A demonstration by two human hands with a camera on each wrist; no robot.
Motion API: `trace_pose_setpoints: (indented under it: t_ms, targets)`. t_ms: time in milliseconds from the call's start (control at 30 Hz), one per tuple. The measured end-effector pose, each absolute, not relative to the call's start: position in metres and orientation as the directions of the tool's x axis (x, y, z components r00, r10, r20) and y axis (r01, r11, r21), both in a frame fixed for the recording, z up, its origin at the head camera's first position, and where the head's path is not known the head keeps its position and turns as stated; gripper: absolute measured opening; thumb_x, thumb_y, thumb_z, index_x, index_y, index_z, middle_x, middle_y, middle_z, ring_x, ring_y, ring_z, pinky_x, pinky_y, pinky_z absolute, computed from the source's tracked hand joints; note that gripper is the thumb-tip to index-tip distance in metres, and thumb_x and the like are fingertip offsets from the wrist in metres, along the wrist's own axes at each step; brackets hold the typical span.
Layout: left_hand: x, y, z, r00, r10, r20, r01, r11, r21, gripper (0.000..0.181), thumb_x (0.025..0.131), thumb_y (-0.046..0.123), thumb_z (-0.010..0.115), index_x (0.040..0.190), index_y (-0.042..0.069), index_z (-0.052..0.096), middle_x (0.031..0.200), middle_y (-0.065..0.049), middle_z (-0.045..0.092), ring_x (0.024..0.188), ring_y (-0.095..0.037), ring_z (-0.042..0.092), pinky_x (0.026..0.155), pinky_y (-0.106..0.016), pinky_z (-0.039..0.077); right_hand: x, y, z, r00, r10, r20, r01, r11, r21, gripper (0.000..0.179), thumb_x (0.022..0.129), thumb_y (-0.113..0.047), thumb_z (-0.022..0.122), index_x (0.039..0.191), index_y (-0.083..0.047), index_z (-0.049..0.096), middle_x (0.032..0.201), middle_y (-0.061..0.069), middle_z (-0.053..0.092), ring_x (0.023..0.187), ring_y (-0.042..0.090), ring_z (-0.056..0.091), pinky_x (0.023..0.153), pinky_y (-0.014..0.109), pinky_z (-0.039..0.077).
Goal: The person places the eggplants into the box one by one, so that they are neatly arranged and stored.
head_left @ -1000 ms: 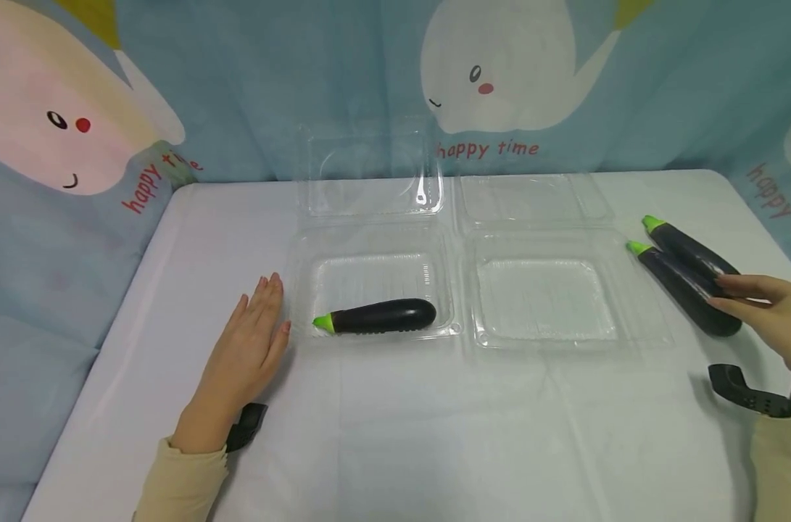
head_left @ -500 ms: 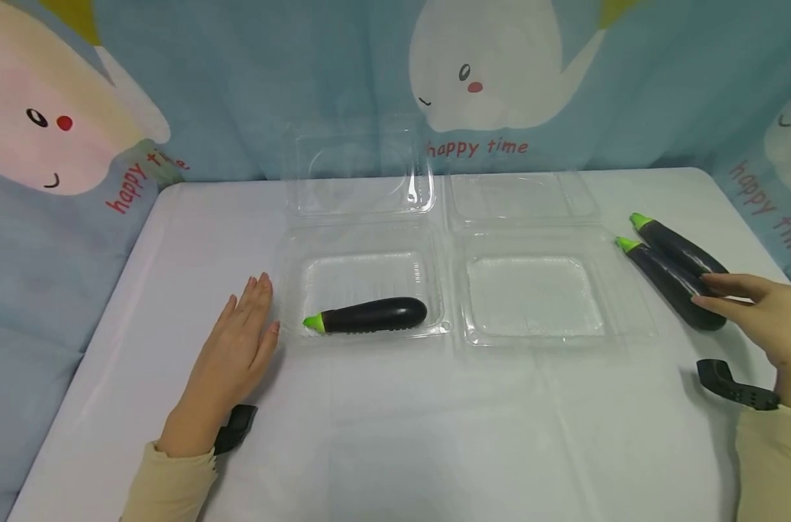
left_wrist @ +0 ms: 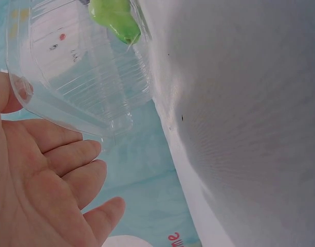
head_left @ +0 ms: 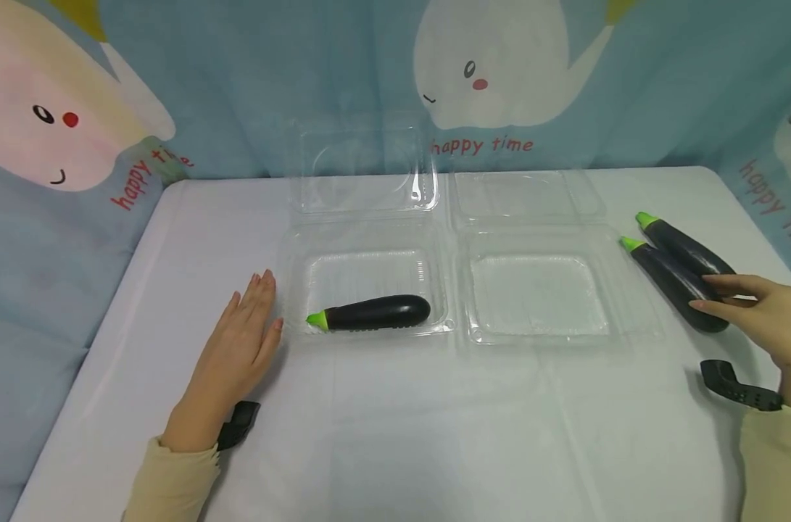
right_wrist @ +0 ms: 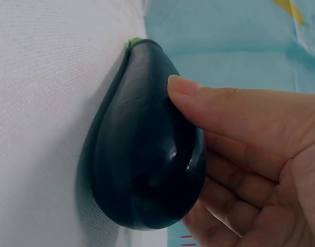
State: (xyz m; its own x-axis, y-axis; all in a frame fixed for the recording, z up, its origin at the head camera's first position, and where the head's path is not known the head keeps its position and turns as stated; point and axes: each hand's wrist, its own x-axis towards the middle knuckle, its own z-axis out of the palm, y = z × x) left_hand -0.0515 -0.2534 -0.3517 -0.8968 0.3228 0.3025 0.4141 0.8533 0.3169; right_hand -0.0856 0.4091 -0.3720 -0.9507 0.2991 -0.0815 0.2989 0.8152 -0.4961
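Observation:
At the left container's near left corner my left hand (head_left: 238, 341) lies with fingers extended, holding nothing. In the left wrist view its thumb (left_wrist: 11, 92) overlaps the clear rim. That clear plastic clamshell container (head_left: 291, 290) stands with its lid raised, and one dark eggplant (head_left: 378, 312) with a green stem end lies along its near side. At the right, my right hand (head_left: 770, 315) holds the thick end of the nearer eggplant (head_left: 672, 279), thumb on one side and fingers on the other. A second loose eggplant (head_left: 689, 243) lies against it, its thick end partly behind the fingers.
A second clear clamshell container (head_left: 620, 290) stands open beside the first, nothing inside it. Blue printed fabric (head_left: 343, 65) hangs behind the white-covered table (head_left: 434, 435). Each wrist wears a black strap piece, such as the right one (head_left: 737, 388).
The head view shifts slightly. Both hands, the eggplants and the containers keep the same places relative to one another.

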Motion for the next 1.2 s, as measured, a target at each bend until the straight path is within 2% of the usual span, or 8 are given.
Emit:
trace_pose_setpoints:
  t_ms: [100, 267, 533, 867, 967, 1033, 1100, 1200]
  targets:
    - [-0.051, -0.254, -0.351, -0.900, 0.321, 0.294, 0.409, 0.853, 0.323, 0.054, 0.100, 0.019, 0.043, 0.142, -0.011, 0.027, 0.147, -0.025, 0.030, 0.139, -0.034, 0.024, 0.113, -0.050, 0.018, -0.087, 0.416, -0.379, -0.952, 0.298, -0.074, 0.296, 0.823, -0.484, 0.064, 0.080, -0.044, 0.072, 0.138, -0.029, 0.048, 0.122, -0.023, 0.050, 0.092, -0.008, 0.049, 0.091, 0.066, 0.035]
    - [-0.052, -0.254, -0.352, -0.902, 0.319, 0.290, 0.406, 0.854, 0.324, 0.055, 0.100, 0.019, 0.043, 0.143, -0.011, 0.027, 0.147, -0.025, 0.030, 0.139, -0.034, 0.024, 0.112, -0.050, 0.018, -0.084, 0.406, -0.372, -0.962, 0.256, -0.091, 0.269, 0.851, -0.451, 0.074, 0.085, -0.039, 0.069, 0.140, 0.003, 0.040, 0.137, 0.029, 0.044, 0.111, 0.046, 0.048, 0.086, 0.070, 0.034]
    - [-0.052, -0.254, -0.356, -0.900, 0.321, 0.296, 0.409, 0.857, 0.314, 0.055, 0.099, 0.017, 0.044, 0.142, -0.012, 0.027, 0.147, -0.026, 0.030, 0.139, -0.033, 0.024, 0.113, -0.050, 0.017, -0.093, 0.424, -0.389, -0.963, 0.253, -0.094, 0.267, 0.852, -0.450, 0.080, 0.084, -0.046, 0.067, 0.140, 0.004, 0.039, 0.137, 0.033, 0.040, 0.113, 0.058, 0.040, 0.086, 0.071, 0.033]
    - [-0.051, -0.254, -0.352, -0.900, 0.321, 0.294, 0.409, 0.856, 0.317, 0.054, 0.099, 0.017, 0.044, 0.143, -0.011, 0.027, 0.147, -0.024, 0.030, 0.139, -0.033, 0.024, 0.113, -0.050, 0.018, -0.089, 0.409, -0.377, -0.956, 0.285, -0.061, 0.284, 0.860, -0.425, 0.073, 0.083, -0.045, 0.069, 0.140, -0.004, 0.045, 0.133, 0.007, 0.055, 0.107, 0.029, 0.057, 0.081, 0.055, 0.047]
    - [-0.051, -0.254, -0.353, -0.902, 0.324, 0.284, 0.408, 0.855, 0.320, 0.055, 0.099, 0.018, 0.043, 0.143, -0.011, 0.027, 0.148, -0.025, 0.029, 0.139, -0.033, 0.023, 0.113, -0.049, 0.017, -0.081, 0.391, -0.358, -0.957, 0.282, -0.068, 0.281, 0.840, -0.464, 0.070, 0.085, -0.038, 0.069, 0.137, 0.002, 0.045, 0.131, 0.016, 0.055, 0.108, 0.037, 0.057, 0.081, 0.058, 0.046]
    - [-0.051, -0.254, -0.353, -0.903, 0.326, 0.281, 0.409, 0.854, 0.323, 0.055, 0.100, 0.018, 0.042, 0.143, -0.011, 0.026, 0.148, -0.025, 0.029, 0.139, -0.033, 0.023, 0.113, -0.049, 0.016, -0.080, 0.385, -0.353, -0.952, 0.302, -0.044, 0.289, 0.844, -0.453, 0.068, 0.084, -0.039, 0.070, 0.135, 0.000, 0.049, 0.124, 0.003, 0.060, 0.092, 0.008, 0.060, 0.075, 0.045, 0.052]
    - [-0.051, -0.255, -0.354, -0.900, 0.328, 0.288, 0.413, 0.852, 0.321, 0.055, 0.099, 0.017, 0.043, 0.143, -0.012, 0.026, 0.147, -0.026, 0.029, 0.139, -0.033, 0.023, 0.113, -0.050, 0.017, -0.079, 0.377, -0.346, -0.956, 0.290, -0.045, 0.275, 0.833, -0.479, 0.066, 0.085, -0.034, 0.070, 0.133, 0.005, 0.048, 0.127, 0.025, 0.054, 0.091, 0.006, 0.059, 0.076, 0.043, 0.051]
    - [-0.052, -0.254, -0.354, -0.893, 0.329, 0.306, 0.422, 0.848, 0.319, 0.054, 0.099, 0.017, 0.043, 0.142, -0.012, 0.027, 0.146, -0.026, 0.030, 0.139, -0.033, 0.024, 0.112, -0.051, 0.018, -0.083, 0.380, -0.348, -0.953, 0.301, -0.013, 0.272, 0.840, -0.469, 0.065, 0.083, -0.035, 0.072, 0.131, 0.004, 0.052, 0.125, 0.023, 0.057, 0.074, -0.015, 0.031, 0.060, 0.017, 0.038]
